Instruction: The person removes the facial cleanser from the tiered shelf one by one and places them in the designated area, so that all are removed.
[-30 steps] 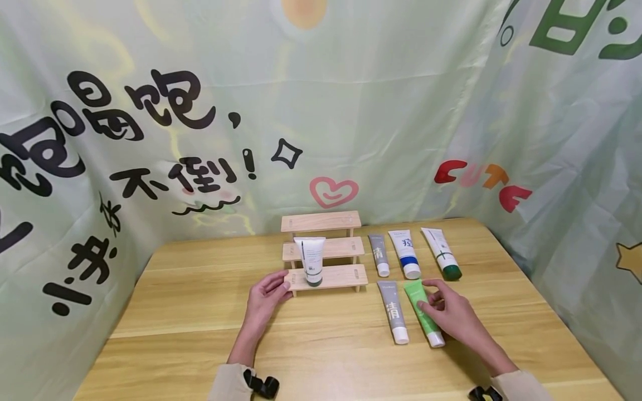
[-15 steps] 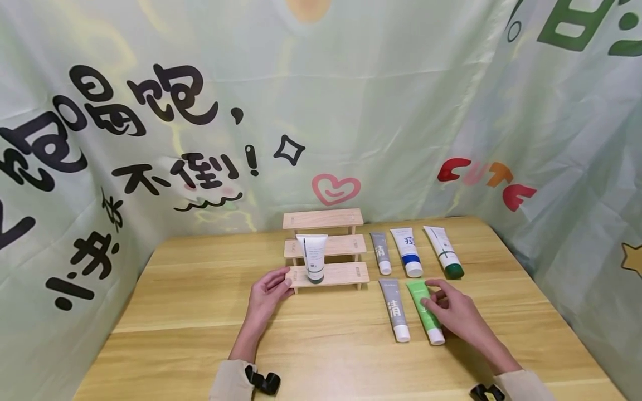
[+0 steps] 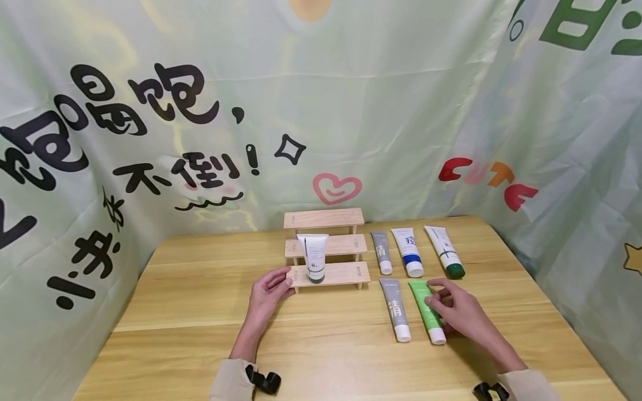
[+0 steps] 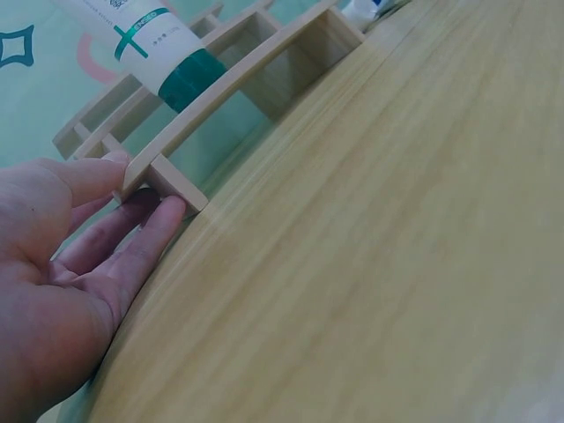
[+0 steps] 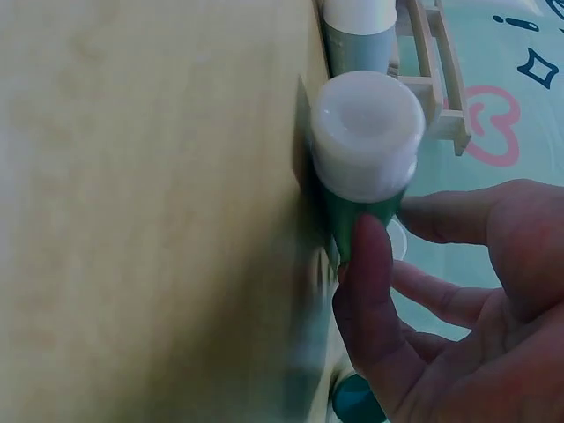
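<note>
A three-step wooden display stand sits at the back middle of the table. Its lowest step bears a white squeeze tube, upright on its dark green cap. My left hand pinches the left end of that step; the left wrist view has thumb and fingers around the stand's edge. On the right, a green squeeze tube with a white cap lies cap toward me. My right hand grips its sides; thumb and finger are on either side of the tube in the right wrist view.
Left of the green tube lies a grey tube. Behind are a smaller grey tube, a white-and-blue tube and a white tube with a green cap. A printed cloth hangs around the table.
The head view has shifted slightly. My right hand and the green tube's upper end have moved a little to the right. My left hand keeps its hold on the stand.
</note>
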{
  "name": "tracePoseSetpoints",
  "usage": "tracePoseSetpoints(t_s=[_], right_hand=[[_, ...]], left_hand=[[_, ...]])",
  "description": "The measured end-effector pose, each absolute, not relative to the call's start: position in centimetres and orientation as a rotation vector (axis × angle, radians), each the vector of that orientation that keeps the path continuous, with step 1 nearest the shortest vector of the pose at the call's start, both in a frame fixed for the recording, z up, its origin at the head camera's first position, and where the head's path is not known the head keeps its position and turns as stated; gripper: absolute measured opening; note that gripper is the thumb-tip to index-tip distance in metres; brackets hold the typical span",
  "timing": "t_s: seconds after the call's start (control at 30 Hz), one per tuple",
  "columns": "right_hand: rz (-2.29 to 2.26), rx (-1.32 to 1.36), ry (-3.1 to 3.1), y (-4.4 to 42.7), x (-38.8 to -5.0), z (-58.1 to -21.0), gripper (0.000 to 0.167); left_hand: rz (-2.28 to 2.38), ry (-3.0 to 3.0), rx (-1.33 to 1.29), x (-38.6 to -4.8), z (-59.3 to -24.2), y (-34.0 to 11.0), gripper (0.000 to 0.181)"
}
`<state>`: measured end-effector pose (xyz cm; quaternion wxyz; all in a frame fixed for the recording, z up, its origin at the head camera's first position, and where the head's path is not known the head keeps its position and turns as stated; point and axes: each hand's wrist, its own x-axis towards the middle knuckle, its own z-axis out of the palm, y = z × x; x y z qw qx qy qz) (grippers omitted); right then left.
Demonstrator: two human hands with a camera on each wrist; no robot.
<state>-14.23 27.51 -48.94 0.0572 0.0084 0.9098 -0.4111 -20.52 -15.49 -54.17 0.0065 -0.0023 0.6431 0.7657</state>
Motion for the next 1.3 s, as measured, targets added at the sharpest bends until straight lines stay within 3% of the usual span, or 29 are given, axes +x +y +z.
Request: tracePoseSetpoints(t_s=[0.43,0.97,1.3], right_hand=[[-1.404,-0.114,2.806,26.8,-14.6,-46.9,0.043],[-1.653,-0.584,2.841,22.3,-16.5,-45.6,0.040],[-1.830,-0.594,2.614,19.0,-17.8,-45.1,0.047]], left_hand=[[2.370,2.022,-0.018,-20.7,-54.1,-15.4,0.038],[2.379,2.026,-0.011,-20.6,-54.3,-15.5,0.039],[2.381,2.023,-0.016,-20.4,-54.2,-15.6,0.038]])
